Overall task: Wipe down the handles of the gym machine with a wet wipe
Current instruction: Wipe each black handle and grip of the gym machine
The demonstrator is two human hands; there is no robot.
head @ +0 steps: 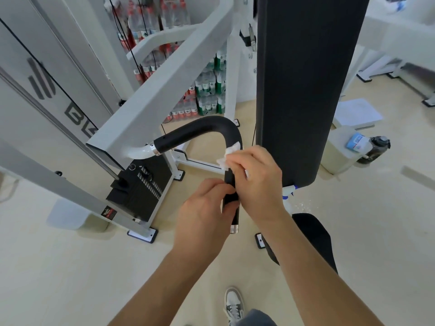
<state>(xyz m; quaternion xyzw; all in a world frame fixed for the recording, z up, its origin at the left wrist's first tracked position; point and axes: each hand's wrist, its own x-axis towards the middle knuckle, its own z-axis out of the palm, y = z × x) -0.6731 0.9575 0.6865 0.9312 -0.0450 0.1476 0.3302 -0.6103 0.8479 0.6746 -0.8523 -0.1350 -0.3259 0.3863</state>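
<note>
A black curved handle (202,128) juts from the white arm of the gym machine (164,90) and bends down to a chrome end cap (234,228). My right hand (256,182) presses a white wet wipe (229,154) around the handle's straight lower part, just below the bend. Lower on the same straight part, my left hand (204,208) grips the handle with fingers wrapped round it.
A tall black back pad (303,78) stands right beside the handle, with the black seat (313,236) below it. The weight stack (141,187) sits at left. Packs of bottled water (207,90) are stacked behind. A wipe packet (356,142) and dark bottle (376,149) lie at right.
</note>
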